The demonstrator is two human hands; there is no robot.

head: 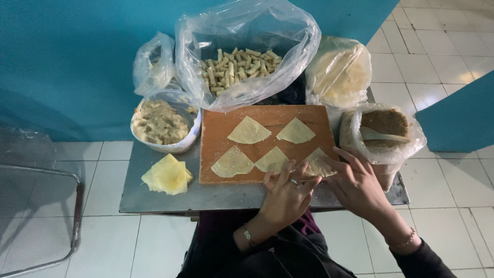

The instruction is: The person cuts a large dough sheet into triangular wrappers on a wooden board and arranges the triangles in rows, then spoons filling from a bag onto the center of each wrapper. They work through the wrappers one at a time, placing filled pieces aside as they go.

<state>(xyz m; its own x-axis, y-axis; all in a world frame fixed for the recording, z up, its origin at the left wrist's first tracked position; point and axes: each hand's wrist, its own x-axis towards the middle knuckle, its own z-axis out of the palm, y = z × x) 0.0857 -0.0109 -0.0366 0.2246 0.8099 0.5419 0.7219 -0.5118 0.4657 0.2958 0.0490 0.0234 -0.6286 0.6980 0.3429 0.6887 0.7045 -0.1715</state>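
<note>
Both hands meet at the lower-right wrapper (318, 164) on the board (216, 170): right hand (355, 183) pinching it, left hand (285, 193) open, fingertips on its left edge.

The worktop (154, 198) is dull grey metal, smooth. On it lies a matt brown wooden board (216, 128) carrying thin, pale, matt pastry sheets (248, 131). The bags (247, 31) are clear, glossy, crinkled plastic. The bowl (177, 146) looks like glossy plastic, its filling (159, 122) lumpy and moist. The floor tiles (437, 67) are white and slightly shiny.
</note>
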